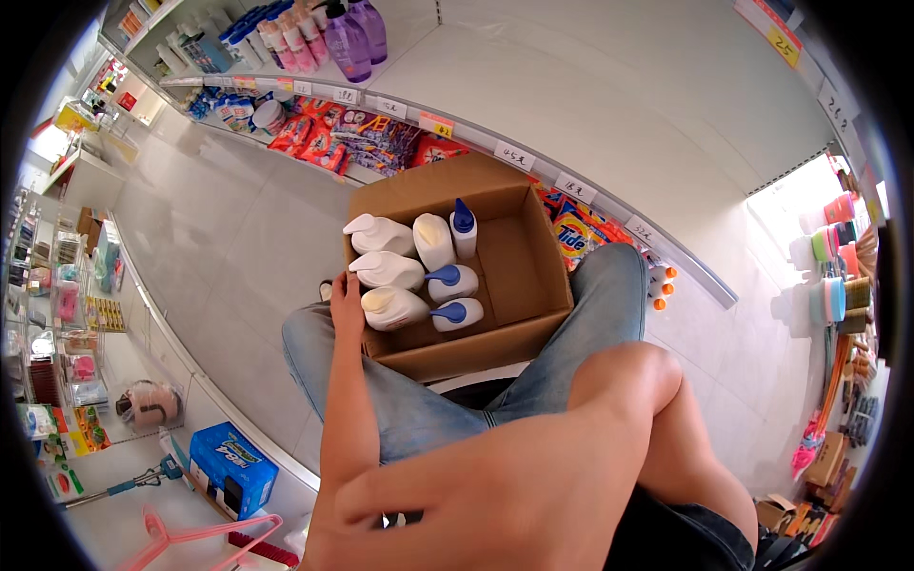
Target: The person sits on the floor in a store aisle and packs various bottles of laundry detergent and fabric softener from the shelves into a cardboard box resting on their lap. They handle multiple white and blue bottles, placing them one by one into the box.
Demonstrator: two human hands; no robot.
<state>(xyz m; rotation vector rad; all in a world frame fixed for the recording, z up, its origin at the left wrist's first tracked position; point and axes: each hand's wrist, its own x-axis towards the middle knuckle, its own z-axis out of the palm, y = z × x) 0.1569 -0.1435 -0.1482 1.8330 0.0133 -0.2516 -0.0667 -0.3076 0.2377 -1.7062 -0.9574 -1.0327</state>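
An open cardboard box (468,350) rests between my knees. My left hand (348,305) grips its left wall, fingers at the rim beside the bottles. Inside on the left stand two white pump bottles (389,271) and two white bottles with cream caps (395,308). Three smaller white bottles with blue tops (457,314) stand to their right. Bare cardboard shows at the box's right end. Close to the camera, my right hand (428,499) is large and blurred across the lower picture, in front of my left forearm. Its fingertips are cut off, and whatever they may hold is hidden.
Ahead, a white shelf (607,93) with price tags carries purple pump bottles (350,39) at the left. Detergent bags (314,143) lie beneath it. Orange-capped bottles (660,288) stand beyond my right knee. Left shelving holds a blue package (234,467) and a pink hanger (193,539).
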